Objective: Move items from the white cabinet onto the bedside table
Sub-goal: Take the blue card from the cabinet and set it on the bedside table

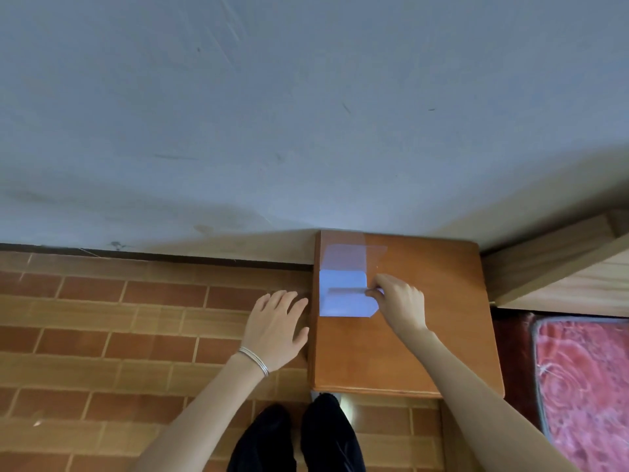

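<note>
One slim item at my fingertips on the bedside table [408, 335].

My right hand [398, 301] pinches one thin grey stick, perhaps a pen [347, 291], lying across a glare patch on the wooden top; my left hand [275, 328] hovers spread and empty beside the table, one bangle [255, 361] on the wrist. No writing legible.

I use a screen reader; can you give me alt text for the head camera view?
The right hand pinches a thin pen-like object at a white folded paper on a wooden bedside table. The left hand hovers open beside the table, above the brick-patterned floor.
</note>
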`<state>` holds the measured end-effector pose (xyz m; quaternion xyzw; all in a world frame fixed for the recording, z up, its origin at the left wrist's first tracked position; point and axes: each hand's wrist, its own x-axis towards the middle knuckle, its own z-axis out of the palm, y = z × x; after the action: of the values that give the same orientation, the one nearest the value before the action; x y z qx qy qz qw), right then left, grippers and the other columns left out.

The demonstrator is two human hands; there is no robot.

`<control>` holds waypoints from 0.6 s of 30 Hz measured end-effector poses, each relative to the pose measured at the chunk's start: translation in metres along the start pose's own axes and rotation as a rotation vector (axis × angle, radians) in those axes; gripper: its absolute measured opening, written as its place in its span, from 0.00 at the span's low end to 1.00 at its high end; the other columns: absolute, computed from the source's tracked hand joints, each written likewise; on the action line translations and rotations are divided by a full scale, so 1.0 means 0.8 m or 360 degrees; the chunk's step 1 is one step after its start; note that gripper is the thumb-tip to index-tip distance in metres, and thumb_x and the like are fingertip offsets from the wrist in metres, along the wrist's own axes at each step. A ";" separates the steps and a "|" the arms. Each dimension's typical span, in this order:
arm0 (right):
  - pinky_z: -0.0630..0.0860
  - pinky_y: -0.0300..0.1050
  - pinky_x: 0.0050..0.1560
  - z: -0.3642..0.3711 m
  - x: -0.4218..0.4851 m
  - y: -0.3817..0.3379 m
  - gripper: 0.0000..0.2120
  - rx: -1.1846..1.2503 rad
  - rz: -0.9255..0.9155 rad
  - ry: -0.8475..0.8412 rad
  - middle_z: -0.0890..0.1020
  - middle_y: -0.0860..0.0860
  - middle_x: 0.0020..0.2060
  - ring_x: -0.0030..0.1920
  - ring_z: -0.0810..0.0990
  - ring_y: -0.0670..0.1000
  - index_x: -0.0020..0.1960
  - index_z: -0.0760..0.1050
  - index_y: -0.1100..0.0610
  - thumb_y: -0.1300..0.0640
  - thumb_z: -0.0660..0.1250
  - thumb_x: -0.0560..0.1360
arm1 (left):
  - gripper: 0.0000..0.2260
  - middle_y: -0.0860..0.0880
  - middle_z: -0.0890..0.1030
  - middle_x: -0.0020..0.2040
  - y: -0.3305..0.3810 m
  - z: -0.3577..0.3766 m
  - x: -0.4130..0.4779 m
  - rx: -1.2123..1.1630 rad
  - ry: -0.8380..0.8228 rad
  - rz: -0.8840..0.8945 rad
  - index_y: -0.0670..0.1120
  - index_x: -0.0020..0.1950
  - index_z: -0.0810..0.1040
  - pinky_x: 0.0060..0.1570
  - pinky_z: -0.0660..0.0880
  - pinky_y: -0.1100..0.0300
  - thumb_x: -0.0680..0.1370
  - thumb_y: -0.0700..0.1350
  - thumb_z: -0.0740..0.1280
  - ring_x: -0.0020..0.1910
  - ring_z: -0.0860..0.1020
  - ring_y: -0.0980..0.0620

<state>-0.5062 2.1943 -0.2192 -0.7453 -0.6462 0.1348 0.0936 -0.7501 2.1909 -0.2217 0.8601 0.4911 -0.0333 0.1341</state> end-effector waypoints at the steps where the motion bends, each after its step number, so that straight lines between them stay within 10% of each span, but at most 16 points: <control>1: 0.48 0.33 0.23 0.000 0.005 0.002 0.12 -0.0025 -0.0048 0.0013 0.76 0.45 0.26 0.24 0.67 0.49 0.32 0.74 0.54 0.62 0.77 0.62 | 0.21 0.47 0.81 0.55 0.003 0.000 0.005 -0.0003 -0.0007 -0.0004 0.47 0.58 0.80 0.54 0.76 0.49 0.68 0.54 0.73 0.54 0.79 0.46; 12: 0.69 0.47 0.39 0.019 0.063 0.045 0.12 -0.0061 -0.0408 0.0377 0.78 0.55 0.45 0.45 0.70 0.56 0.39 0.77 0.57 0.66 0.77 0.60 | 0.22 0.46 0.82 0.53 0.021 0.008 0.049 0.0000 0.0085 -0.0090 0.46 0.56 0.81 0.52 0.76 0.49 0.66 0.54 0.75 0.53 0.80 0.46; 18: 0.76 0.53 0.50 0.020 0.071 0.061 0.49 0.0119 -0.0390 0.0056 0.68 0.58 0.64 0.62 0.67 0.58 0.71 0.58 0.49 0.62 0.80 0.58 | 0.26 0.46 0.77 0.64 0.029 0.024 0.077 -0.0026 -0.0014 -0.0204 0.45 0.67 0.74 0.62 0.70 0.50 0.73 0.57 0.68 0.64 0.74 0.47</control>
<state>-0.4584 2.2425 -0.2541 -0.6590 -0.7253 0.1333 0.1483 -0.6971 2.2265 -0.2470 0.8256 0.5448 -0.0416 0.1408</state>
